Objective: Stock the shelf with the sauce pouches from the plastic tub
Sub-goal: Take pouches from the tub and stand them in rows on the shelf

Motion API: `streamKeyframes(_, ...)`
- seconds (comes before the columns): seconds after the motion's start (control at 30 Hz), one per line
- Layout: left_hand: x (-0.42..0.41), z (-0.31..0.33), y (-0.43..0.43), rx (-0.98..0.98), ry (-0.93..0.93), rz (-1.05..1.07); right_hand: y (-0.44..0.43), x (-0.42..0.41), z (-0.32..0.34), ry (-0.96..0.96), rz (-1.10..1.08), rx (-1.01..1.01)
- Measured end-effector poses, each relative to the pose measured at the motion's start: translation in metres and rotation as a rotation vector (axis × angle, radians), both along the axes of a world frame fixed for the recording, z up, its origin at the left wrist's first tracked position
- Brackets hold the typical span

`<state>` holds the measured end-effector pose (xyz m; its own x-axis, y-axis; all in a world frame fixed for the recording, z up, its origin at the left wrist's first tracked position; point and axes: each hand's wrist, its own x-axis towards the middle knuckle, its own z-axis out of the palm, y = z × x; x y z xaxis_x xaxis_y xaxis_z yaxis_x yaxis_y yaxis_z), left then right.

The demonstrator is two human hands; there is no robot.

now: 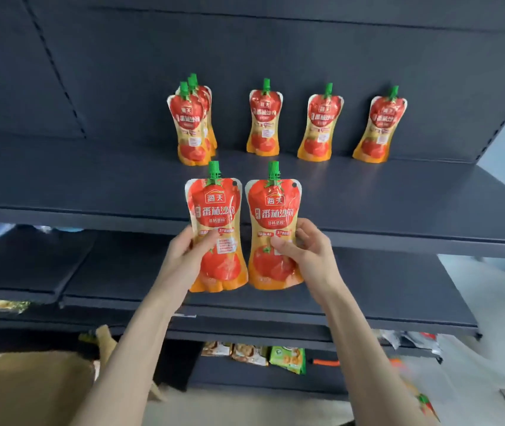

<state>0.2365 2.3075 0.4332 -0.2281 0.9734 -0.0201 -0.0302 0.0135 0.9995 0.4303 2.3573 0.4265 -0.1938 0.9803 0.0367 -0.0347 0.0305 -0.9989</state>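
Shelf (398, 195): stocked pouches (263, 121) already stand at the back, a bunch at the left plus three singles
Left hand (183, 256): gripping one sauce pouch (214, 216) just off the front edge
Right hand (305, 250): gripping a second pouch (272, 216) beside it
Tub: out of view, so no clue how many are left

Dark shelf (398, 195), cluster of upright sauce pouches (191, 127) at back, three single pouches (320, 124) spaced rightward

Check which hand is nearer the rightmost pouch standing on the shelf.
Right. The right hand, gripping the right pouch, is below and left of the rightmost shelf pouch; the left hand, gripping the left pouch, is farther left.
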Motion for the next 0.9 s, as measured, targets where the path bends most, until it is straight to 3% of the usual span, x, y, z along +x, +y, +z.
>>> streamKeyframes(0.4, -0.131, 0.03, 0.129, 0.173, 0.112, 0.051, 0.101, -0.125, 0.042, 0.025, -0.161, 0.123)
streamKeyframes(0.9, -0.169, 0.011, 0.253, 0.226, 0.09, -0.058, 0.198, -0.158, 0.029, 0.01, -0.225, 0.183)
